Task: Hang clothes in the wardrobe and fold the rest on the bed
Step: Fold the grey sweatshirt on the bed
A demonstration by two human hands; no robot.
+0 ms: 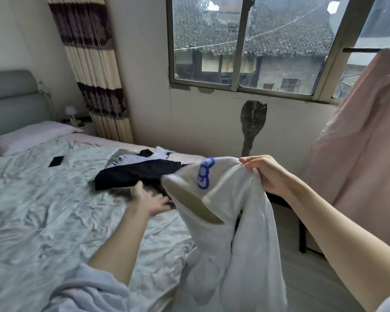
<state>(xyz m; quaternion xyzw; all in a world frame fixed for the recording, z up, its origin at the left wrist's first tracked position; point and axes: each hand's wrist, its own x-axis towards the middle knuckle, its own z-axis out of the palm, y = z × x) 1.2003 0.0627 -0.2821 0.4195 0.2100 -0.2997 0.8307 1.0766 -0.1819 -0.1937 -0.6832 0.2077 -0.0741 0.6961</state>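
Sweatshirt (pixel 230 221) of white cloth with blue print near its top hangs in the air over the near edge of the bed (pixel 32 210), and its lower part drops down beside the mattress. The right hand (pixel 266 174) holds it up at the top: the fingers are curled and pinch a bunch of the cloth, the forearm comes in from the lower right and is raised. The left hand (pixel 149 199) is stretched forward over the bed with the fingers spread and relaxed, palm turned down, just beside a dark navy garment (pixel 135 173); whether the fingertips touch that garment I cannot tell. The left forearm is bare, with a pale sleeve pushed up near the elbow. Behind the dark garment lies a small pile of light clothes (pixel 142 155). A black phone (pixel 56 161) lies further left on the wrinkled sheet, well apart from the pile. A pink cloth (pixel 358 143) hangs at the right, under the window (pixel 245 41).
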